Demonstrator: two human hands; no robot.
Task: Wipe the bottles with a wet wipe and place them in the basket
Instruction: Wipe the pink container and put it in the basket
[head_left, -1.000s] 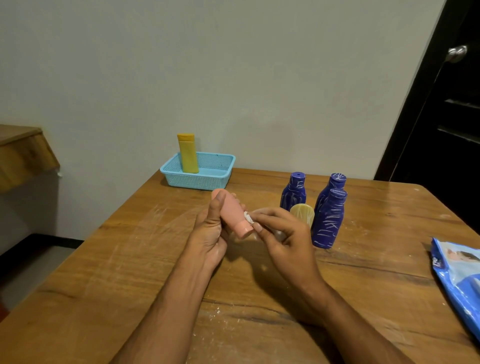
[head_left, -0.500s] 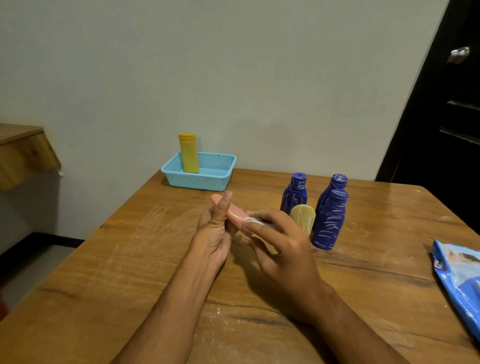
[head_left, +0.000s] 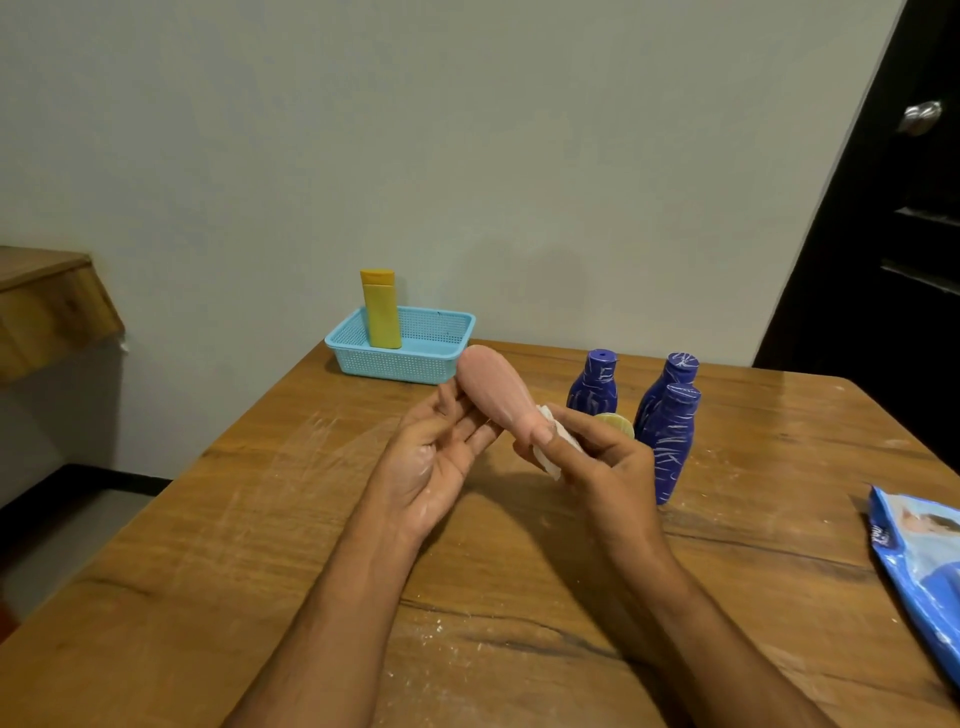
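Observation:
A pink bottle (head_left: 493, 395) is held slanted above the table, its base pointing up and left toward the basket. My right hand (head_left: 608, 467) pinches a white wet wipe (head_left: 558, 452) round the bottle's narrow cap end. My left hand (head_left: 431, 467) lies palm up with straight fingers, its fingertips touching the bottle's body. A light blue basket (head_left: 395, 364) stands at the table's far edge with a yellow bottle (head_left: 382, 312) upright in it. Three dark blue bottles (head_left: 670, 441) stand right of my hands. A pale yellow bottle (head_left: 615, 422) is mostly hidden behind my right hand.
A blue wet-wipe pack (head_left: 919, 561) lies at the right edge of the wooden table (head_left: 260, 519). A dark door (head_left: 893, 260) stands at the right, close to the table's far corner. A wooden shelf (head_left: 47, 301) juts from the wall at the left.
My left hand let go its grip on the pink bottle and turned palm up. The bottle's base rose toward the basket, and my right hand with the wipe now holds the cap end.

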